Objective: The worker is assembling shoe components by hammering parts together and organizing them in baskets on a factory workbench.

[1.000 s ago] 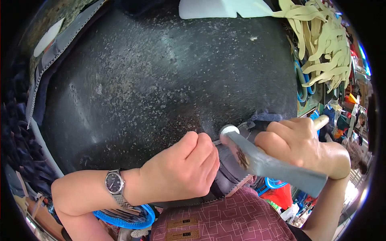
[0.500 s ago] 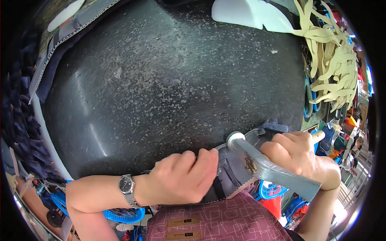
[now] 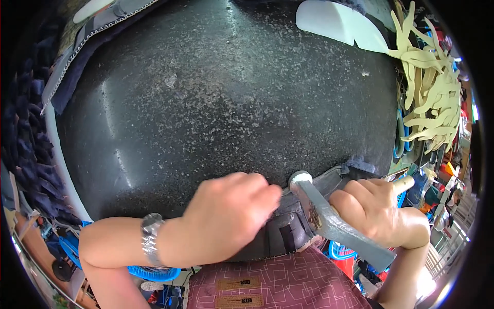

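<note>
My right hand (image 3: 368, 208) is closed around the handle of a hammer (image 3: 329, 219). The hammer's round metal face (image 3: 300, 178) rests on or just above the upper edge of a dark grey shoe upper (image 3: 283, 232) with a zigzag-cut border. That upper lies at the near edge of the black work surface (image 3: 226, 118), against my patterned maroon apron (image 3: 303, 280). My left hand (image 3: 226, 213) hovers at the upper's left part, blurred, with its fingers curled together. Anything pinched in them is hidden. A metal watch (image 3: 151, 239) is on my left wrist.
Another grey piece with a zigzag border (image 3: 85, 44) lies at the far left. White shaped pieces (image 3: 339, 23) are at the far right, beside a bundle of cream strips (image 3: 432, 98). Dark pieces (image 3: 31, 149) stack along the left side. Blue baskets (image 3: 154, 273) stand below.
My left hand has lifted and shifted left off the shoe upper, uncovering more of it. The hammer and right hand have moved only slightly. The view has shifted a little.
</note>
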The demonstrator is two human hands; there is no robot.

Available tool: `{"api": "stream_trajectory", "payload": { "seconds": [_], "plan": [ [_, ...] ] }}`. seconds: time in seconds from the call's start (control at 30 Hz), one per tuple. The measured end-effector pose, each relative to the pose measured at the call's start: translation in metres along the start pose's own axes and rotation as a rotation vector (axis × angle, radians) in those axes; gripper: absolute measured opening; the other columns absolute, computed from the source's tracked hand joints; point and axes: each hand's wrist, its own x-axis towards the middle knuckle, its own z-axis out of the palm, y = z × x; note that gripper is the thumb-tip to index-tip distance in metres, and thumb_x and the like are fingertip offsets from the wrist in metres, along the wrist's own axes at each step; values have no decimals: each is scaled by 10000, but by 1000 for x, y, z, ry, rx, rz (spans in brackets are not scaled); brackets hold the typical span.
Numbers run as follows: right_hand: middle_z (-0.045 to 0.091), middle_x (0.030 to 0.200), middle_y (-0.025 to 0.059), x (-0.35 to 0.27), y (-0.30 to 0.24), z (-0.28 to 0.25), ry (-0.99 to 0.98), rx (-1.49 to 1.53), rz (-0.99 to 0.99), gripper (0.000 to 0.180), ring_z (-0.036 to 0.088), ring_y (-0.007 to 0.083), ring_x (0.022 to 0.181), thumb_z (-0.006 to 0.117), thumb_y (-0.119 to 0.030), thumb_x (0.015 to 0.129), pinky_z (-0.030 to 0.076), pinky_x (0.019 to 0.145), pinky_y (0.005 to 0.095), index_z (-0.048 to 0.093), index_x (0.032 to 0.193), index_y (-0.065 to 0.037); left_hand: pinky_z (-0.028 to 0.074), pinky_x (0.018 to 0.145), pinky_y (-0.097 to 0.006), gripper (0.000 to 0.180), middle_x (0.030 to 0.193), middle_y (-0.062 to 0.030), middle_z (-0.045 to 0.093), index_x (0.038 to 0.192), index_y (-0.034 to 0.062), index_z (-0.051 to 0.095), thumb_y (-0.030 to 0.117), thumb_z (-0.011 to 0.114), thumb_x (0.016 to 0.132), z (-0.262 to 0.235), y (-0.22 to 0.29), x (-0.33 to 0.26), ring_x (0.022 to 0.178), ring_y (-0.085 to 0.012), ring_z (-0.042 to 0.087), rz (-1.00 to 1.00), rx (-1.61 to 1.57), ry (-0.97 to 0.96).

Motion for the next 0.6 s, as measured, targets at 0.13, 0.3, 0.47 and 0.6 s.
{"api": "stream_trajectory", "payload": {
  "seconds": [0.13,0.3,0.47,0.6],
  "plan": [
    [392,617,9,4,5,5,24,180,26,220,517,127,475,626,-163,665,413,383,278,523,813,-37,425,502,-285,109,727,-22,531,786,52,614,131,629,711,0,6,-13,676,-177,546,159,214,14],
    [390,621,-2,6,-10,-1,-31,1,-41,216,506,110,469,622,-163,657,417,395,270,533,811,-41,411,533,-299,202,754,-25,549,835,35,657,108,665,646,-17,10,-6,673,-176,518,232,342,-92],
    [377,614,-11,14,-8,-6,-14,46,-31,184,503,100,472,617,-157,654,410,394,251,507,752,-48,431,548,-280,146,702,-57,555,790,-19,642,88,663,692,-16,2,-8,693,-178,530,631,574,-89],
    [376,606,-11,25,-15,-6,-58,48,-82,188,495,100,466,623,-138,640,406,390,247,460,703,-69,428,612,-296,237,733,-100,590,770,-32,669,163,539,733,-7,-6,-14,742,-222,543,867,896,-10]
  ]
}}
